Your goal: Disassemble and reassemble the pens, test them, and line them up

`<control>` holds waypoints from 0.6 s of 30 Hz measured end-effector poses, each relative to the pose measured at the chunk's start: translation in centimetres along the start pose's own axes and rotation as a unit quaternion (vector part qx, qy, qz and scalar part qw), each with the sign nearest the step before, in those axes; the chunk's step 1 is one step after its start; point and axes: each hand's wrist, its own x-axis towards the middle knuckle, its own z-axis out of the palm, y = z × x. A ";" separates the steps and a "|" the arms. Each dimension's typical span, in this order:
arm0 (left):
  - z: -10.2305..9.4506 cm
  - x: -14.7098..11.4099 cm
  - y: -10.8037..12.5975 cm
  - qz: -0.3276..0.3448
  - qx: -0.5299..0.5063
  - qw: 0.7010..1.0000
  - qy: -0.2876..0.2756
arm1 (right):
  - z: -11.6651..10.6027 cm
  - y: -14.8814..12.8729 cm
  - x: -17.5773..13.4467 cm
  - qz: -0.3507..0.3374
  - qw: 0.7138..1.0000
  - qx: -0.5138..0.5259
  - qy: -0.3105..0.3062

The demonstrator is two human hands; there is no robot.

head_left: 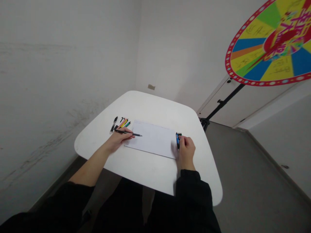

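My left hand (120, 137) is closed around a slim black pen (136, 134), whose tip points right over the left part of a white sheet of paper (153, 139). Just behind that hand lies a bunch of pens (124, 123) with pink, yellow and green barrels, and a black pen (113, 124) at its left. At the sheet's right edge, my right hand (187, 147) has its fingers curled together. A blue pen (177, 141) and some dark pen ends show beside those fingers. Whatever the fingertips pinch is hidden.
The white table (141, 168) has rounded corners and stands near a scuffed wall (48, 81) on the left. To the right rises a colourful prize wheel (269, 45) on a black stand (225, 100). Grey floor (233, 168) lies beyond the table's right edge.
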 end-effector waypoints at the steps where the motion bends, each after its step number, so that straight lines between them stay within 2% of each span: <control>1: 0.1 -0.3 -0.3 -0.001 -0.006 1.000 -0.008 | 0.3 -0.6 -0.2 -0.028 0.999 0.010 -0.016; 7: 0.5 -1.1 -1.0 0.007 -0.031 0.999 -0.045 | 3.4 -5.6 -2.5 -0.118 0.976 0.124 -0.135; 12: 0.5 -1.3 -0.9 0.023 -0.024 0.997 -0.073 | 7.2 -8.7 -4.8 -0.126 0.937 0.182 -0.272; 15: 0.6 -1.4 -1.0 0.031 -0.021 0.996 -0.081 | 8.6 -9.2 -5.3 -0.132 0.932 0.169 -0.292; 18: 0.7 -1.5 -1.0 0.025 -0.014 0.996 -0.087 | 9.0 -8.9 -5.4 -0.129 0.935 0.159 -0.289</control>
